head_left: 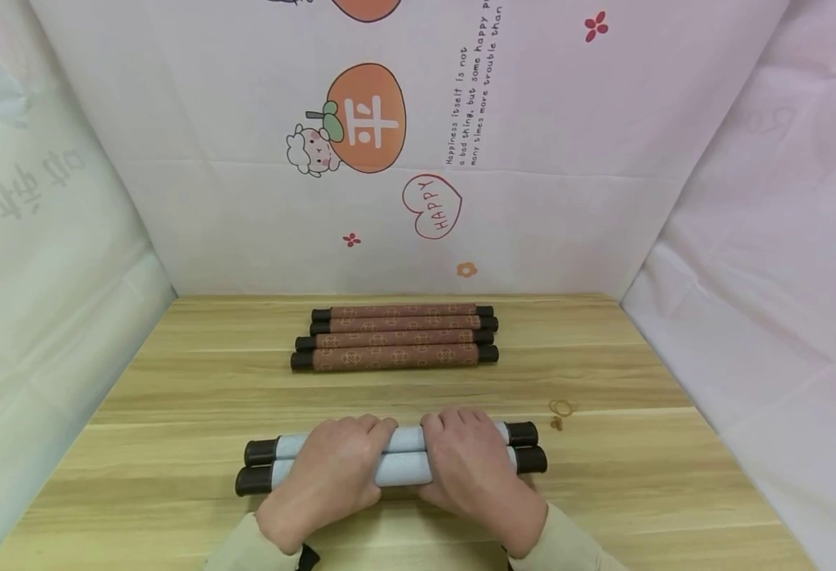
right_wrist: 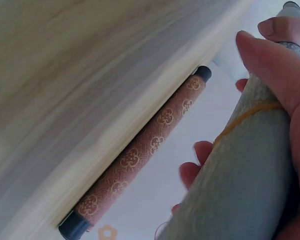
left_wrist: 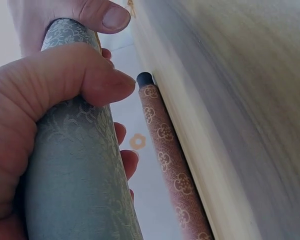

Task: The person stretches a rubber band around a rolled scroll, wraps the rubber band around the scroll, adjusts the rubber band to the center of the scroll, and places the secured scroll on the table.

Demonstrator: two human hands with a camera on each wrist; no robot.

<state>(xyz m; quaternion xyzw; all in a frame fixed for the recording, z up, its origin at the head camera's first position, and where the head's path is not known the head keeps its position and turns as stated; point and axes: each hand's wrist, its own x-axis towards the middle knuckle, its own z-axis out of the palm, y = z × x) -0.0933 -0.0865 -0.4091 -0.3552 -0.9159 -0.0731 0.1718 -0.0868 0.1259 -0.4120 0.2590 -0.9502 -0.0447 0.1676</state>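
Note:
Two light blue scrolls (head_left: 404, 469) with black end knobs lie side by side, crosswise in front of the person. The left hand (head_left: 339, 468) grips them left of the middle, its thumb on the near side. Right of the middle, the right hand (head_left: 473, 469) holds the same pair with curled fingers. A floral weave shows on the blue scroll (left_wrist: 75, 180) in the left wrist view. In the right wrist view a yellowish rubber band (right_wrist: 247, 118) runs around the blue scroll (right_wrist: 230, 185). The palms hide part of both scrolls.
Several brown patterned scrolls (head_left: 396, 357) with black ends lie in a row farther back on the wooden table (head_left: 175, 412). Loose rubber bands (head_left: 561, 408) lie at the right. White printed cloth (head_left: 546, 198) rises behind the table and along both sides.

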